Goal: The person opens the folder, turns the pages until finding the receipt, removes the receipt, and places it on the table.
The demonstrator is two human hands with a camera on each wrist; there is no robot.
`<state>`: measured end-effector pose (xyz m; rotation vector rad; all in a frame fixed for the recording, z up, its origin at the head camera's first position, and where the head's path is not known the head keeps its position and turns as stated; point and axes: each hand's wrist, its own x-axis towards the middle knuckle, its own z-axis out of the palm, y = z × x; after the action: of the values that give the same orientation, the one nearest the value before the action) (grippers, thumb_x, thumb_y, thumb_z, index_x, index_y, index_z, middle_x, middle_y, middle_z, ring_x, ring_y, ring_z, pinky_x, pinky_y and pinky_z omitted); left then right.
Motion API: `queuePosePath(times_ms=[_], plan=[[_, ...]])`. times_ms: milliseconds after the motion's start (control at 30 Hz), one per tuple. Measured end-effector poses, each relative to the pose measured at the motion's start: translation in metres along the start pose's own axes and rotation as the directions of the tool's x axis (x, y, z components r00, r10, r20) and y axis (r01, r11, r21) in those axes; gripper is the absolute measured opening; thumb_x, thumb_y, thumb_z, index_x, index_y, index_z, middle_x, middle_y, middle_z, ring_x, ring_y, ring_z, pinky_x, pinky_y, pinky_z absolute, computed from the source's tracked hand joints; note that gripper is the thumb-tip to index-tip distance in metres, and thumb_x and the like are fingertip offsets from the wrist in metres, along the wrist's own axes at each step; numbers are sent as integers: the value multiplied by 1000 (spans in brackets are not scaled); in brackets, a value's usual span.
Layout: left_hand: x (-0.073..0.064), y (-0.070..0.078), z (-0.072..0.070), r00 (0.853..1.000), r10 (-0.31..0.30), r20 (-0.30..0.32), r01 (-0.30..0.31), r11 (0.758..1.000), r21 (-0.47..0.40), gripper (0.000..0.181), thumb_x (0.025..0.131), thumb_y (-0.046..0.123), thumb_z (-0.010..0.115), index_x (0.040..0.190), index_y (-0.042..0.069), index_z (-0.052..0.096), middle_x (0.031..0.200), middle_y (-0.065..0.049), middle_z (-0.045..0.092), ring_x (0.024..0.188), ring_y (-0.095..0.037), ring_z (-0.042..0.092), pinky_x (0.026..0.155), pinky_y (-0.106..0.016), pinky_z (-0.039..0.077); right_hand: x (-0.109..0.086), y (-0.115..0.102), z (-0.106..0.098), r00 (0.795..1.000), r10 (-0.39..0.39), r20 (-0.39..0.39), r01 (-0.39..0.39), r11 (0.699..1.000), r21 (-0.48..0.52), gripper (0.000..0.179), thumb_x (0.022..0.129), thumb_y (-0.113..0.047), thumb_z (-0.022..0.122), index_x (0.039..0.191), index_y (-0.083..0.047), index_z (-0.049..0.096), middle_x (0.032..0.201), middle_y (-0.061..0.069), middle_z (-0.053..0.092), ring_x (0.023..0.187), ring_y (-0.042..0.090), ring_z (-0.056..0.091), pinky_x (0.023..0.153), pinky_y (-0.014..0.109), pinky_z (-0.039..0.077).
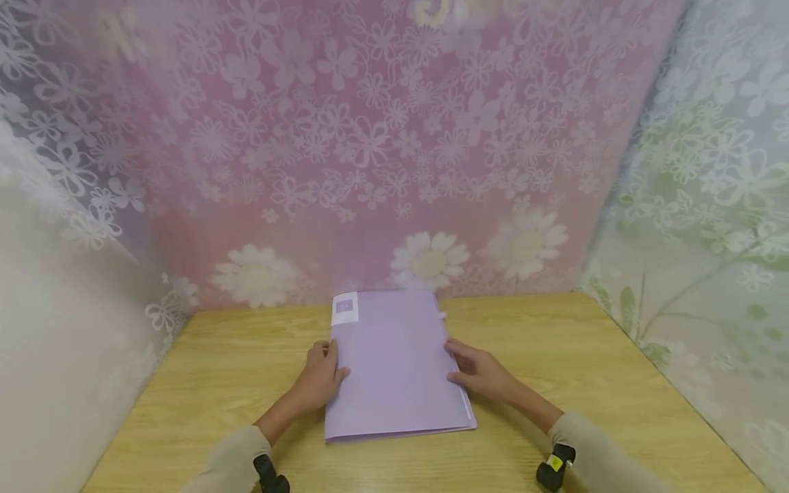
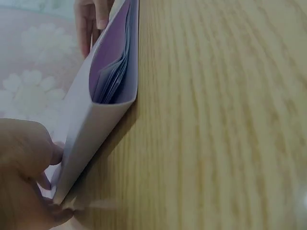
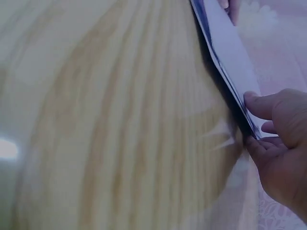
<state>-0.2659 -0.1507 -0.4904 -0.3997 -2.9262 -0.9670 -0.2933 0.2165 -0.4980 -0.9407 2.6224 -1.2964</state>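
A flower-printed wall covering (image 1: 370, 137) rises behind a wood-grained table (image 1: 555, 356). The left hand (image 1: 320, 376) grips the folder's left side, thumb over the cover and fingers curled round the edge; the right hand (image 1: 483, 370) pinches the opposite side, thumb on top, fingers beneath. Between them, the purple folder (image 1: 391, 370) lies around the table's middle, its top end reaching the far edge; whether it touches the wall covering is unclear. A white label (image 1: 345, 308) marks its far left corner, and a small tab (image 1: 442, 315) juts from its right side. The bottom end gapes, showing sheets (image 2: 111, 79) inside. Tipping that end down could let loose ones slip out; an uneven pull could skew the folder, and pushing it farther could buckle its top end.
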Motion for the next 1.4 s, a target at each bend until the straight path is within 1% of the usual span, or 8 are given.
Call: queuePosePath(times_ms=[133, 200, 500, 667, 867, 1000, 1267, 1400], plan=[[-3, 1, 1, 991, 136, 8, -135, 979, 153, 57, 106, 12, 50, 149, -19, 31, 159, -39, 25, 149, -56, 24, 119, -65, 28, -2, 1, 0, 999, -42, 11, 43, 970, -241, 60, 98, -19, 69, 146, 9, 48, 155, 29, 42, 143, 46, 42, 117, 49, 39], [-4, -1, 1, 986, 163, 37, -167, 962, 216, 57, 107, 15, 48, 151, -18, 31, 161, -36, 26, 150, -53, 24, 119, -65, 29, -4, -1, -1, 998, -43, 41, 53, 950, -307, 60, 100, -23, 67, 148, 7, 47, 156, 27, 42, 144, 45, 42, 116, 59, 35], [-4, -4, -2, 981, 123, 150, -168, 926, 338, 59, 111, 27, 39, 157, -8, 26, 167, -25, 22, 156, -41, 22, 122, -59, 28, -15, 3, -19, 967, 1, 256, 97, 924, -369, 90, 96, -47, 68, 157, 6, 28, 163, 29, 28, 151, 48, 28, 119, 63, 28], [-3, -3, -3, 981, 120, 156, -169, 918, 358, 58, 111, 27, 36, 157, -8, 27, 167, -24, 22, 156, -40, 21, 123, -58, 28, -13, 9, -26, 946, 1, 325, 121, 926, -357, 106, 87, -50, 77, 159, 5, 22, 165, 29, 22, 153, 49, 22, 118, 67, 26], [-3, -6, -2, 979, 143, 145, -185, 923, 338, 60, 110, 28, 39, 156, -10, 28, 166, -26, 23, 155, -43, 22, 122, -61, 28, -8, 6, -28, 930, 28, 368, 109, 931, -347, 108, 87, -49, 78, 160, 5, 20, 167, 26, 18, 154, 48, 18, 118, 68, 25], [-3, -8, 0, 976, 136, 170, -190, 914, 359, 69, 110, 40, 38, 159, -6, 21, 168, -24, 16, 157, -41, 17, 125, -59, 23, -6, 1, -31, 923, 41, 382, 104, 930, -352, 109, 87, -51, 77, 159, 6, 20, 166, 29, 18, 153, 50, 18, 118, 68, 25], [-12, 6, -1, 964, 173, 202, -224, 939, 263, 88, 104, 57, 45, 159, -6, 20, 169, -25, 15, 157, -41, 16, 127, -56, 21, -4, 2, -34, 920, 64, 387, 89, 927, -365, 112, 86, -52, 78, 159, 8, 19, 166, 31, 17, 153, 51, 19, 119, 67, 25], [-19, 14, 3, 953, 181, 244, -244, 934, 262, 105, 95, 73, 47, 160, -4, 18, 170, -23, 12, 158, -39, 13, 128, -53, 19, -5, 4, -34, 920, 45, 389, 94, 938, -332, 113, 85, -49, 80, 158, 9, 19, 165, 33, 17, 152, 53, 18, 118, 69, 24]])
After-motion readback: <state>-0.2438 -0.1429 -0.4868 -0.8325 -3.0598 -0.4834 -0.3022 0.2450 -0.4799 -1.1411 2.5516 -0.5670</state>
